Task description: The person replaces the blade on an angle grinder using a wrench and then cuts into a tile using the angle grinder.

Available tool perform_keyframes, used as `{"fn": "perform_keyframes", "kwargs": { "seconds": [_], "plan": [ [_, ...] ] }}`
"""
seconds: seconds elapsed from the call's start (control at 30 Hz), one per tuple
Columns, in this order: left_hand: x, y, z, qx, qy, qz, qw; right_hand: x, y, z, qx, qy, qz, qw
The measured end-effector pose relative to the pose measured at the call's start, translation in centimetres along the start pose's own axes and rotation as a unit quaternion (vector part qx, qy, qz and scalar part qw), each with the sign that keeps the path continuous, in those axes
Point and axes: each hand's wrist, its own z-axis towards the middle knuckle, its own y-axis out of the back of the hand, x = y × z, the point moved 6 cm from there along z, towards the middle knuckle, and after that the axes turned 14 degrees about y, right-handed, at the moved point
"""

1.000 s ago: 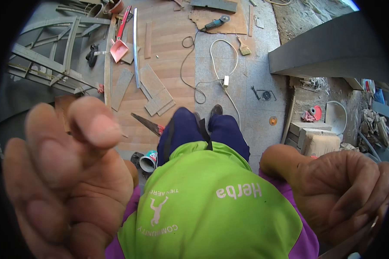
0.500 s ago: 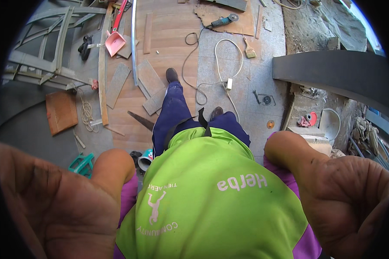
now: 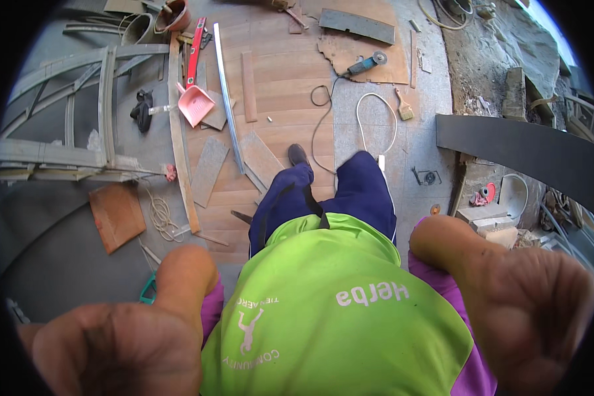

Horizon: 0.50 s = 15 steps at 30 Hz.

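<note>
Both of my hands are raised close to the camera. At the lower left is my left hand (image 3: 119,350), its palm side near and blurred, its fingers running out of sight. My right hand (image 3: 534,310) is at the right rim, with the palm and wrist visible and the fingers hidden in shadow or beyond the edge. No held object shows in either one. Between them is my bright green shirt (image 3: 330,310) with purple sleeves. Below it, my legs in dark blue trousers (image 3: 366,188) stand over the floor, one dark shoe (image 3: 297,154) showing.
Ahead lie an angle grinder (image 3: 363,65), a paintbrush (image 3: 404,105), a pink dustpan (image 3: 196,105), a red spirit level (image 3: 197,53) and a metal strip (image 3: 226,92). Loose cords cross the floor. A steel frame (image 3: 105,105) stands left; a dark curved beam (image 3: 515,142) juts in from the right.
The floor things have shifted right and down in view. My left hand has moved lower and inward, its palm less spread out. My right leg has stepped, and its shoe is now hidden.
</note>
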Motion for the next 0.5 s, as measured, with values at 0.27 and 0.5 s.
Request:
{"fn": "perform_keyframes", "kwargs": {
  "seconds": [0.27, 0.5],
  "plan": [
    [10.8, 10.2, 12.6, -0.125, -0.098, 0.260, 0.953, -20.2, 2.6, -6.1, -0.024, -0.156, -0.293, 0.943],
    [24.1, 19.3, 26.3, -0.163, 0.207, 0.279, 0.923, -40.0, 11.9, -18.3, 0.028, -0.430, -0.409, 0.804]
  ]
}}
